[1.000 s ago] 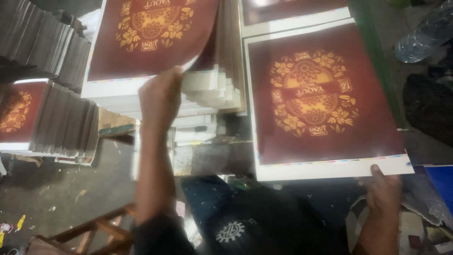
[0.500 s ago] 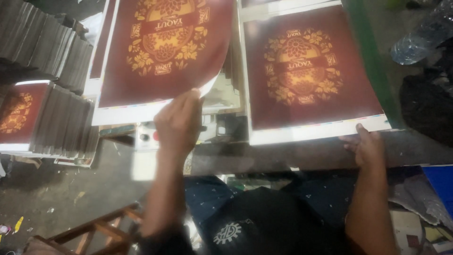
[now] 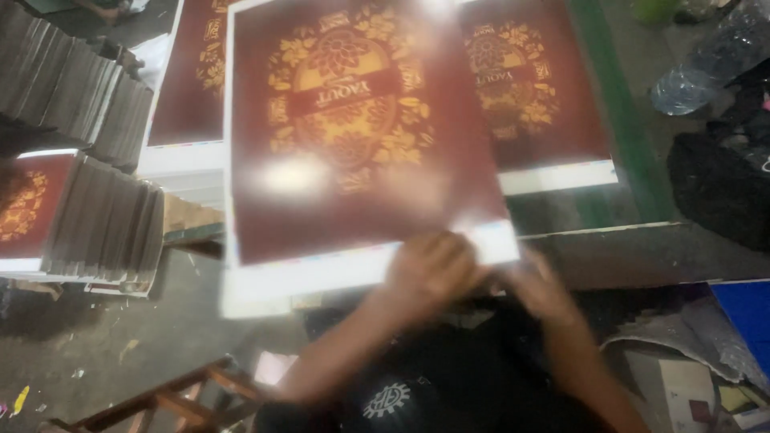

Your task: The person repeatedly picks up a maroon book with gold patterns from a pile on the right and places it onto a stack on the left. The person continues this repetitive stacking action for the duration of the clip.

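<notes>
Maroon printed sheet (image 3: 353, 136), near edge gripped in left-hand fingers (image 3: 425, 269).

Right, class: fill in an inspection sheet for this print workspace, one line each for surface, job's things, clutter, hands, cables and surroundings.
Surface: green-edged table, mostly covered by sheets.
Job's things: dark red printed sheet with a gold ornament, blurred, lifted over the piles; similar sheet lying flat on the right; another on the left pile.
Clutter: side stack of sheets; plastic bottle; dark bag.
Hands: left hand and right hand both at the lifted sheet's near edge; grip blurred.
Cables: nothing seen.
Surroundings: dusty floor; wooden frame.
</notes>
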